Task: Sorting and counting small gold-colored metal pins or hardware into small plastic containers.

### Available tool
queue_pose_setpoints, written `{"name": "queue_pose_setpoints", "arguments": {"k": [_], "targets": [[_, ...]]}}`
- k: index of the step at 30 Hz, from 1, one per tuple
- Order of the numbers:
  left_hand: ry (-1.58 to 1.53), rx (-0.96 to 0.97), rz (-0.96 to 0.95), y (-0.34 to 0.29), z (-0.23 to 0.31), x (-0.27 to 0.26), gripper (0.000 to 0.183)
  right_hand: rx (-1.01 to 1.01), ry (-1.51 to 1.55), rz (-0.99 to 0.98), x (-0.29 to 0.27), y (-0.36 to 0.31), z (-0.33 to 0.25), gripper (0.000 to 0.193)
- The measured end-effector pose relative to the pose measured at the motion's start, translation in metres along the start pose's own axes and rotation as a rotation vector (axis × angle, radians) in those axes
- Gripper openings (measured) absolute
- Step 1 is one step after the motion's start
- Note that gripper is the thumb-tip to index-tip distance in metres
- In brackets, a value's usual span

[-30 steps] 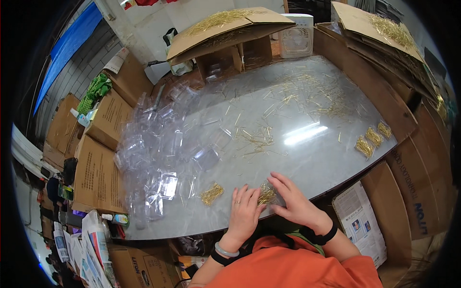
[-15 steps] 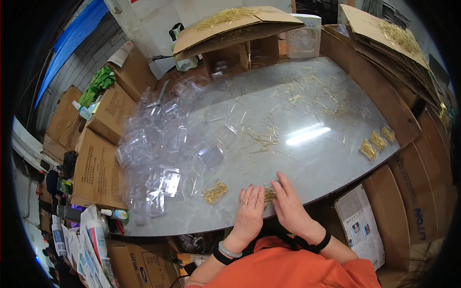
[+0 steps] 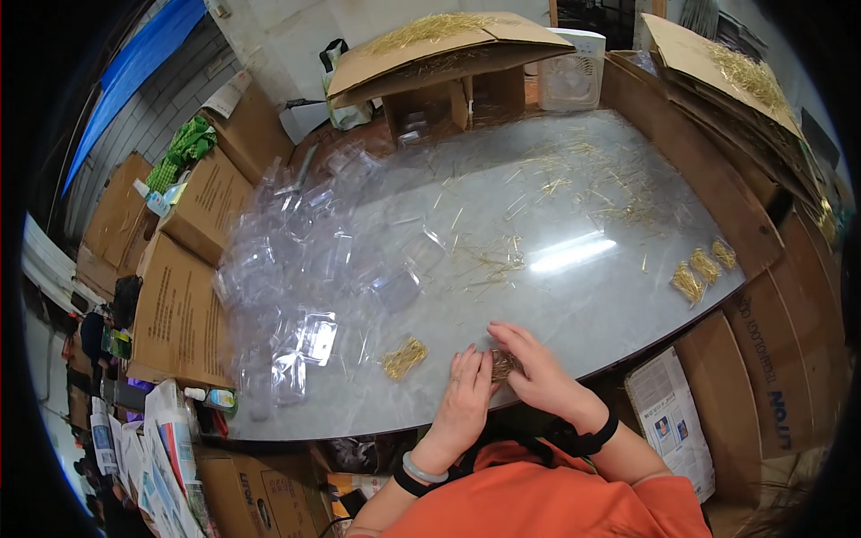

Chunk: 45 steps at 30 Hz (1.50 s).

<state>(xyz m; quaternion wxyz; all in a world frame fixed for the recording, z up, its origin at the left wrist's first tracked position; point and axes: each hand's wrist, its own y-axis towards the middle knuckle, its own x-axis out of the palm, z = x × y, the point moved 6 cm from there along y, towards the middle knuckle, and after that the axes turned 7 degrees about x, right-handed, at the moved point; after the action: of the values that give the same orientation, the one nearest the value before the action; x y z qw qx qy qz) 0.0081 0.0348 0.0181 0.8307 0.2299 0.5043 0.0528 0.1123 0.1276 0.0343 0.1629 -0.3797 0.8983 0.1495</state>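
Note:
Close to the near table edge, my left hand (image 3: 463,396) and my right hand (image 3: 538,375) are cupped around a small pack of thin gold pins (image 3: 502,365). The left fingers lie together along its left side. My right hand presses from the right, with its fingers reaching over the far side. Much of the pack is hidden by my hands. Just left of them lies another pack of gold pins (image 3: 404,359), and three more packs (image 3: 705,264) sit in a row at the right edge of the table.
Clear plastic boxes (image 3: 336,255) are heaped over the table's left side. Loose gold pins (image 3: 489,260) lie scattered over the middle and far right of the grey tabletop (image 3: 466,314). Cardboard boxes (image 3: 184,309) stand along the left. Cardboard sheets bearing pins (image 3: 439,36) rise at the back.
My right fingers have shifted slightly left over the far side of the pack. Both hands stay around it, and the other packs lie as before.

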Motion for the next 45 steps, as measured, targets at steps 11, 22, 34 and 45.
{"name": "queue_pose_setpoints", "arguments": {"k": [11, 22, 34, 45], "targets": [[-0.116, -0.027, -0.041, -0.007, -0.007, -0.007, 0.077, -0.285, -0.489, -0.082, 0.0, -0.008, 0.0, 0.069], [-0.11, -0.052, -0.006, -0.006, -0.007, -0.007, 0.067, -0.091, -0.552, 0.175, 0.012, -0.013, -0.016, 0.066], [-0.006, -0.03, -0.01, -0.002, 0.002, 0.002, 0.055, -0.077, -0.189, 0.149, 0.023, -0.018, -0.003, 0.061], [-0.115, -0.138, 0.076, -0.005, -0.003, -0.003, 0.052, -0.166, -0.338, 0.084, 0.021, -0.016, -0.011, 0.07]]}}
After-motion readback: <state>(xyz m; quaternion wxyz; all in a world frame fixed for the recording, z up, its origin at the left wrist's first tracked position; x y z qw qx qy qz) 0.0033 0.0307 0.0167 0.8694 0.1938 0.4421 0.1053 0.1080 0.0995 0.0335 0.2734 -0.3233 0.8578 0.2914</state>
